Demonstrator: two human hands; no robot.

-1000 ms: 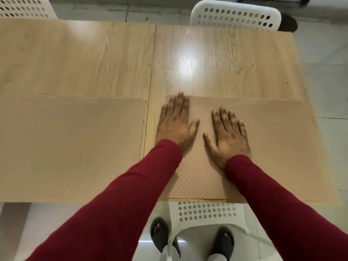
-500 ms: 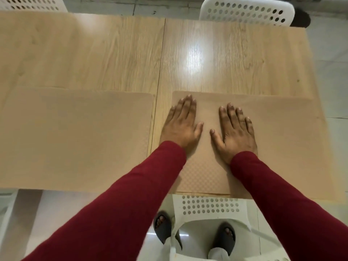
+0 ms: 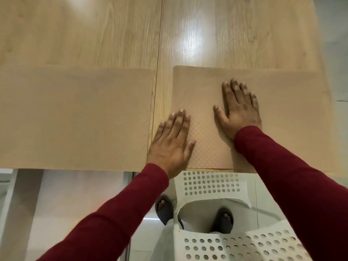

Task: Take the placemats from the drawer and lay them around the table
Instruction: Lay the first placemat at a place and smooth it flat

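At the table's [image 3: 244, 34] near edge, above a perforated white chair [image 3: 211, 183], the left hand [image 3: 172, 146] lay flat, fingers straight, across the right placemat's [image 3: 282, 110] left edge, the right hand [image 3: 239, 108] pressed flat farther in, apparently smoothing it square, while the left placemat [image 3: 75, 117] lay alongside, apart.

A single head-worn view is given, aimed steeply down and forward over the table [image 3: 120, 34], close above the near edge.
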